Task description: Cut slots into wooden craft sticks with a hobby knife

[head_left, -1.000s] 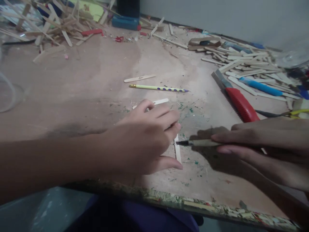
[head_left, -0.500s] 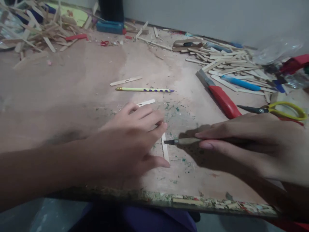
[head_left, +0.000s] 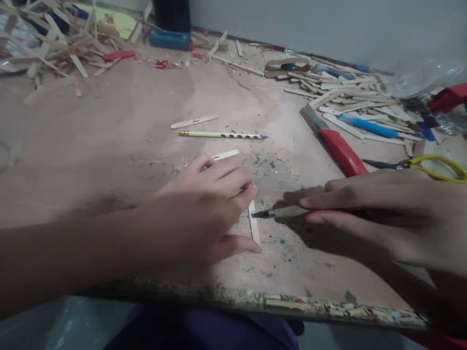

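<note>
Between its thumb and fingertips, my left hand (head_left: 215, 204) pins a wooden craft stick (head_left: 254, 226) against the tabletop. The stick lies nearly lengthwise to me, its upper end hidden under the fingers. In my right hand (head_left: 379, 214) is a small carving chisel (head_left: 290, 211) with a wooden handle, metal collar and dark blade. Its tip touches the stick's middle from the right. A second craft stick (head_left: 226, 155) pokes out beyond my left knuckles, partly hidden. Past it lie a yellow pencil (head_left: 222, 135) with purple spots and another craft stick (head_left: 193, 121).
A red-handled cutter (head_left: 343, 150) and yellow-handled scissors (head_left: 434, 165) lie just beyond my right hand. Piles of craft sticks (head_left: 350, 92) fill the back right and back left. A blue block (head_left: 170, 40) stands at the rear. Shavings line the table's front edge (head_left: 328, 307).
The whole scene has shifted slightly to the right in view. My hands, the chisel and the stick hold nearly the same places relative to one another.
</note>
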Demonstrator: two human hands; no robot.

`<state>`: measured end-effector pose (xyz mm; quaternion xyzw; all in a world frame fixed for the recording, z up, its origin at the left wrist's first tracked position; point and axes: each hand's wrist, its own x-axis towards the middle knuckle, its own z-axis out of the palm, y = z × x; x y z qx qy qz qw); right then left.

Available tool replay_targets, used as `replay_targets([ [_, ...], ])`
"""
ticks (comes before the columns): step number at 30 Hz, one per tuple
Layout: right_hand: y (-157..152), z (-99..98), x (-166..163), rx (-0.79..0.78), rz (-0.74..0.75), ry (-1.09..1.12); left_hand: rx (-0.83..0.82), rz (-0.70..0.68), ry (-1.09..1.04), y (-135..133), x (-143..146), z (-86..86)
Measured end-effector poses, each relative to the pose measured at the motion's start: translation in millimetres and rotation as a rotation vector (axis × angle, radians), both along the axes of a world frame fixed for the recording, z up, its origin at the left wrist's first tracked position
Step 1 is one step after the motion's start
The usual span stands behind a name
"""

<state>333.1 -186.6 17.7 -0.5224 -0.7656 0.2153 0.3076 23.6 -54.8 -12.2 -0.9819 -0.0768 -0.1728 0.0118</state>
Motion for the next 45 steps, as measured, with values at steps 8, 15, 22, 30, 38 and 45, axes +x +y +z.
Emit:
replay_targets([
  [8,-2.6,-4.7,6.0,0.033,0.007,-0.032,0.022,0.026,0.022,-1.0,1.8,-2.0],
  [15,-7.4,4.9,-4.7,0.007,0.007,-0.057,0.017,0.033,0.065,-2.2,2.9,4.3],
  [22,-9.0,4.6,-1.6,-0.009,-0.055,-0.064,-0.018,-0.010,0.036,1.1,0.1,2.9],
  [30,-4.0,1.2,-0.8,-0.088,-0.106,-0.030,-0.053,-0.015,0.038,1.1,-2.1,4.3],
  [38,2.2,5.2,-4.0,-0.098,-0.104,-0.035,-0.029,-0.030,-0.018,3.6,-3.6,0.7],
  [45,1.2,5.7,-5.1,-0.113,-0.100,-0.022,-0.039,-0.022,0.009,2.6,-3.2,1.9],
])
